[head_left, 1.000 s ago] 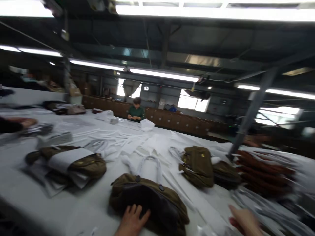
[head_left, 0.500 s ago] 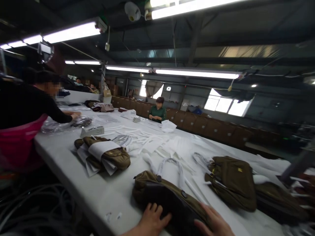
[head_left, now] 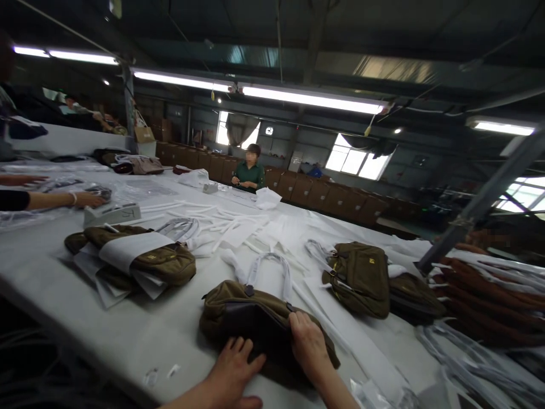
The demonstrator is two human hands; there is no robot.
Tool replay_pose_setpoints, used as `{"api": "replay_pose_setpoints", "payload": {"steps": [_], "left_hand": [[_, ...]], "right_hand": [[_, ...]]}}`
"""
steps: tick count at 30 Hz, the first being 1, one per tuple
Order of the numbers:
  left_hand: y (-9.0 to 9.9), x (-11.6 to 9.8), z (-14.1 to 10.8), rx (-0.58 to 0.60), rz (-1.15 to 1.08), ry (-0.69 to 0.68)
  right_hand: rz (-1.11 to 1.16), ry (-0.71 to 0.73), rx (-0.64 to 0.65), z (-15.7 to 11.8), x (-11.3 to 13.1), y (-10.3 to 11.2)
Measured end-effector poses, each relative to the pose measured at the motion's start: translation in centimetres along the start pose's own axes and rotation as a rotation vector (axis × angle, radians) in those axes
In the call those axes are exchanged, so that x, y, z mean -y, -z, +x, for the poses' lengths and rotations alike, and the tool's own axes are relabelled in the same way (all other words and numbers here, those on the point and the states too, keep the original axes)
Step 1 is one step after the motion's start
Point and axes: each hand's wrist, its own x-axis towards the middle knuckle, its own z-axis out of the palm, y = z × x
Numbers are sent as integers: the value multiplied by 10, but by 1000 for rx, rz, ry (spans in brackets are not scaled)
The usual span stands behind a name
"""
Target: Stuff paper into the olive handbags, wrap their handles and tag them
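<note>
An olive-brown handbag [head_left: 215, 309] with a dark panel lies on the white table in front of me, its wrapped handles [head_left: 269, 272] pointing away. My left hand [head_left: 234, 366] rests against the dark panel's near edge, fingers spread and thumb apart. At the bag's right part, my right hand [head_left: 307, 341] has its fingers curled over the upper edge of the panel, close to a handle tab. The bag's underside is hidden. Another olive bag [head_left: 360, 278] lies to the right. On the left, olive bags [head_left: 164, 261] carry a white paper band [head_left: 128, 250].
White strips and sheets [head_left: 242, 227] litter the table's middle. Brown bags [head_left: 494, 307] are stacked at right beside a slanted metal post [head_left: 451, 233]. A co-worker's hand [head_left: 89, 199] touches plastic-wrapped goods at left. Another person in green [head_left: 249, 173] is at the far side.
The view has swung right and down. My right hand has moved from the bag's right end onto its upper edge. My left hand stays at the dark panel.
</note>
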Motion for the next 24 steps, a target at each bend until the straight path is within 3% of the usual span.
{"api": "replay_pose_setpoints", "payload": {"steps": [3,5,12,15,17,19,21,24], "left_hand": [[0,4,0,17,-17,5],[1,5,1,16,-29,9],[-2,6,-4,-99,-118,-10],[2,18,-17,-386,-228,68],[12,34,-26,-653,-325,275],[28,54,-31,-806,-421,482],[42,73,-28,-793,-497,565],[52,93,-14,-664,-566,538]], "right_hand": [[-6,-7,-82,-19,-3,-34],[50,-20,-110,-26,-7,-41],[228,-94,-6,-24,-27,-18],[241,-116,-31,-29,-29,-25],[247,-125,-46,-32,-30,-32],[252,-127,-53,-33,-30,-37],[251,-125,-60,-34,-31,-38],[246,-106,-64,-34,-31,-38]]}}
